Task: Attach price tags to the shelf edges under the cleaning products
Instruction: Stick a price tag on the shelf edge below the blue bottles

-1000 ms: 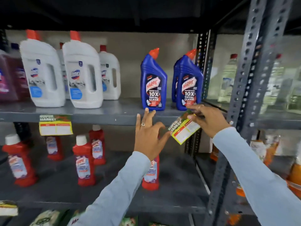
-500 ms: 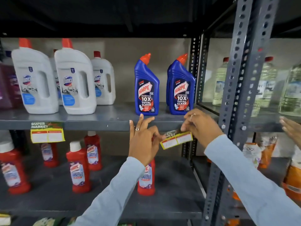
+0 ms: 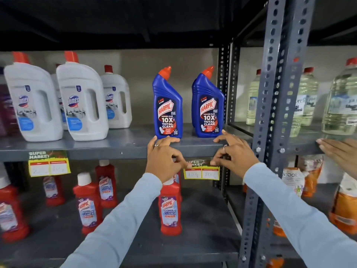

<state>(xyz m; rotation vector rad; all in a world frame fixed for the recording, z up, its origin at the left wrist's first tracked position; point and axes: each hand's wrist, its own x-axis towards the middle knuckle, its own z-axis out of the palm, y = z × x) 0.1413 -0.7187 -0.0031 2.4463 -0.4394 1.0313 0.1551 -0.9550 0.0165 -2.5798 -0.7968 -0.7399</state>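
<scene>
A yellow price tag [image 3: 201, 171] hangs level at the grey shelf edge [image 3: 125, 154], below two blue Harpic bottles [image 3: 167, 105]. My left hand [image 3: 163, 159] pinches the tag's left end, with two fingers resting on the shelf top. My right hand [image 3: 234, 153] pinches the tag's upper right end against the edge. A second yellow price tag [image 3: 48, 165] is fixed to the same edge on the left, under the white Domex bottles [image 3: 81, 101].
Red Harpic bathroom cleaner bottles [image 3: 170, 207] stand on the lower shelf. A perforated grey upright [image 3: 278, 113] rises just right of my right hand. Clear liquid bottles [image 3: 342, 101] fill the neighbouring bay, where another person's hand [image 3: 340, 151] rests on the shelf edge.
The tag went from tilted in my right hand alone to level against the shelf edge, held by both hands. Another person's hand has come in at the right.
</scene>
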